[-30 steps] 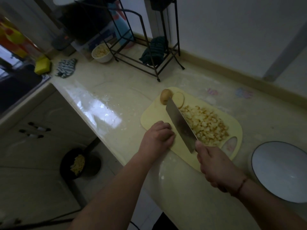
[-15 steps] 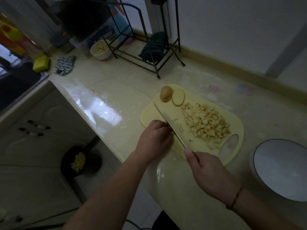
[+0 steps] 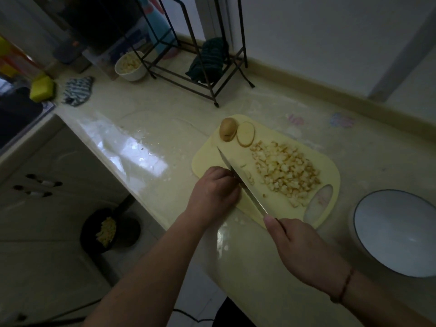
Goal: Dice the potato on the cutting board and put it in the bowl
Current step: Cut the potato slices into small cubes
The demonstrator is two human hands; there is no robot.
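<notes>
Right hand [image 3: 304, 253] grips cleaver [image 3: 238, 180] handle, left hand [image 3: 213, 193] curled over hidden potato piece against the blade on cutting board [image 3: 205, 159]; diced pile [image 3: 286, 169] beside, bowl [image 3: 398, 232] unfilled: keep knuckles guiding, fingertips tucked.

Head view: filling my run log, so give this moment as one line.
right hand: holds knife | left hand: curled beside blade | dice: heaped on board | bowl: empty

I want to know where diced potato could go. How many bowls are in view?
2. A large empty white bowl sits on the counter right of the cutting board. A small white bowl already holding pale pieces stands far back beside the black wire rack.
</notes>
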